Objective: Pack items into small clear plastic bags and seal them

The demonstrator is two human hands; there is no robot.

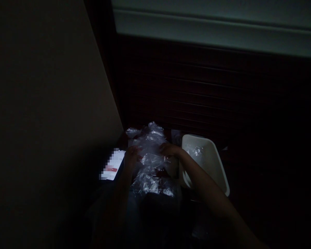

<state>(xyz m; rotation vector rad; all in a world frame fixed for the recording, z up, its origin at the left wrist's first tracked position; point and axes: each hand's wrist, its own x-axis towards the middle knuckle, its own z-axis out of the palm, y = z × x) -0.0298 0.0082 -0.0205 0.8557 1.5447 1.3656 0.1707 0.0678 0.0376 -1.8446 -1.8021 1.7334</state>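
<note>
The scene is very dark. A heap of crinkled clear plastic bags [150, 155] lies in front of me. My left hand [131, 156] rests on the left side of the heap, fingers curled onto the plastic. Over on the right side my right hand [169, 149] grips the same plastic. What is inside the bags is too dim to make out, apart from a dark reddish patch low in the heap.
A white plastic tub [214, 162] stands just right of the heap, with some clear plastic inside. A lit phone screen [112, 165] lies to the left. A pale wall fills the left side; dark slatted panels rise behind.
</note>
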